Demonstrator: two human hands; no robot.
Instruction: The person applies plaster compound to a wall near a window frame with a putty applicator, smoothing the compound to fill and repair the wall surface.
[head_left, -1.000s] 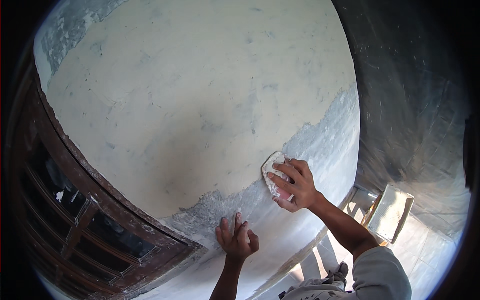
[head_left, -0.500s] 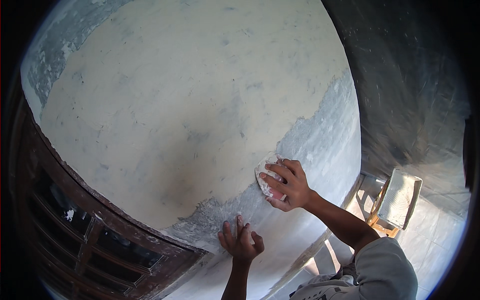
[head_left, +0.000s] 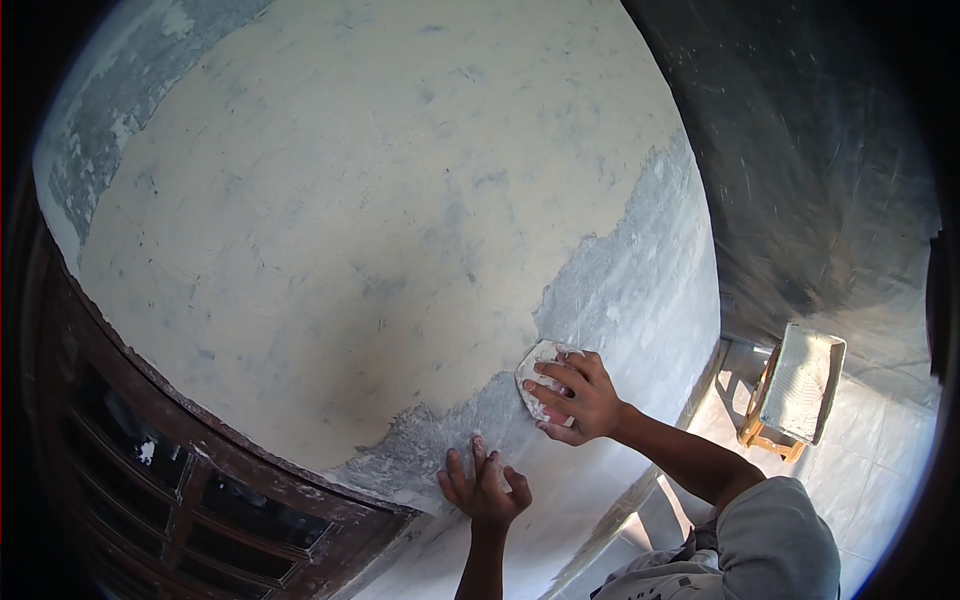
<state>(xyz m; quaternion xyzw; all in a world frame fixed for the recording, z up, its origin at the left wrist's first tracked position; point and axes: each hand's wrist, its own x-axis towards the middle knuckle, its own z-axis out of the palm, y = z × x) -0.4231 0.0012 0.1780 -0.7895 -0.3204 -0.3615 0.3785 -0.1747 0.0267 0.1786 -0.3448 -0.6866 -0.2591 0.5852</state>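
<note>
A broad wall [head_left: 400,200] fills the view, covered mostly by a cream putty coat with an uneven lower and right edge. Grey bare surface shows below and beside that coat. My right hand [head_left: 580,400] grips a flat putty spreader [head_left: 538,372], whitish and smeared, with some pink showing under my fingers. Its face lies against the wall at the border of cream and grey. To the left and a little lower, my left hand [head_left: 485,490] rests its spread fingertips on the grey strip; white residue marks a finger, and nothing is held.
A dark reddish-brown wooden frame with glass panes [head_left: 250,510] borders the wall at lower left. At right, a putty-coated rectangular tray [head_left: 803,385] sits on a small wooden stool [head_left: 768,437] over pale floor tiles [head_left: 860,470]. Dark sheeting [head_left: 820,180] hangs behind.
My right hand and the spreader have slid slightly down along the putty edge. My left hand stays in nearly the same place, and the whole view has shifted a little.
</note>
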